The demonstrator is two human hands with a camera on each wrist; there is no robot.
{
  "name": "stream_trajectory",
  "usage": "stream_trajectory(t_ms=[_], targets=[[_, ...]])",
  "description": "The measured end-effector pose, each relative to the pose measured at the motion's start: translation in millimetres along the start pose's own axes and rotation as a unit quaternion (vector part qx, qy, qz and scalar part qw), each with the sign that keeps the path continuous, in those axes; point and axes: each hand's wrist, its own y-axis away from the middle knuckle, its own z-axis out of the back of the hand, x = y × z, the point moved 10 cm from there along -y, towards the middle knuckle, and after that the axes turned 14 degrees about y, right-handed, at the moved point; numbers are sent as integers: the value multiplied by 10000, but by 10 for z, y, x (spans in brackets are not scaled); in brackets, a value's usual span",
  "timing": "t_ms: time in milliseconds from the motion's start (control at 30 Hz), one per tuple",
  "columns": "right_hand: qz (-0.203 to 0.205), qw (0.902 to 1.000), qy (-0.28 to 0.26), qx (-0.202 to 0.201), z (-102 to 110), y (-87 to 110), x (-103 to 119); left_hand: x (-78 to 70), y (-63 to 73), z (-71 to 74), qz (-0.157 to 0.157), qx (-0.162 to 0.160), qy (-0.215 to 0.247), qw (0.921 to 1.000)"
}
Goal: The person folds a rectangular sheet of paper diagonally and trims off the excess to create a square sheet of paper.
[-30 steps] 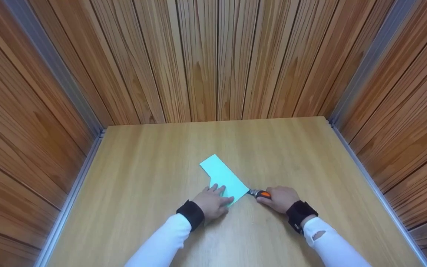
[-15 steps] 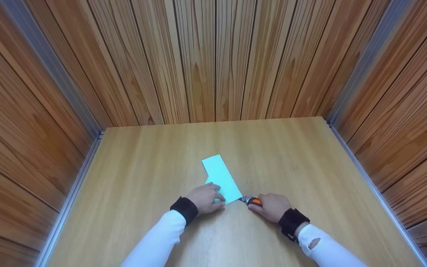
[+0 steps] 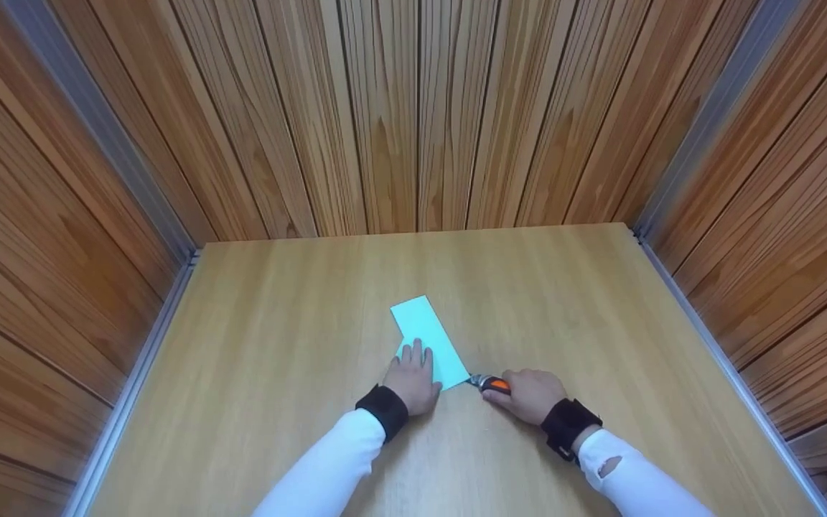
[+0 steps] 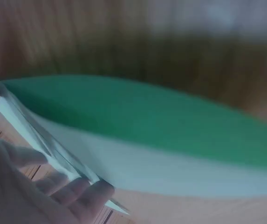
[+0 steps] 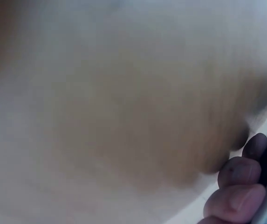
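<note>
The right hand's grip (image 3: 532, 393) is curled around the handle of a black-and-orange utility knife (image 3: 500, 386), whose metal tip points left and meets the near right corner of a turquoise sheet of folded paper (image 3: 422, 322). Whether the tip is over or under that corner is too small to tell. The left hand's grip (image 3: 412, 384) is released: its fingers lie extended on the paper's near left part, pointing away from the person. The paper lies between the two grips, and its far end stretches beyond the left fingertips. In the left wrist view, a bowed green face and several pale paper edges show beside those fingers. Just behind each grip sits a black wristband, the left (image 3: 382, 411) and the right (image 3: 569, 429), with white sleeves (image 3: 327, 467) further back; the right one has a hole. Around both grips spreads the wood-grain worktop (image 3: 277, 323). Well beyond rises a plank wall (image 3: 421, 122).
</note>
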Motion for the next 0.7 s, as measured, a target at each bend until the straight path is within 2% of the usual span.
stream_trajectory(t_ms=[200, 300, 467, 700], targets=[[5, 9999, 53, 129, -18, -44, -1, 54, -32, -17, 80, 315, 201, 9993], [43, 9999, 2, 163, -17, -67, 38, 71, -62, -11, 56, 225, 276, 9994], [39, 9998, -34, 182, -26, -68, 46, 80, -96, -31, 21, -16, 141, 9999], [34, 10000, -34, 23, -13, -62, 31, 59, -86, -27, 111, 41, 126, 9999]])
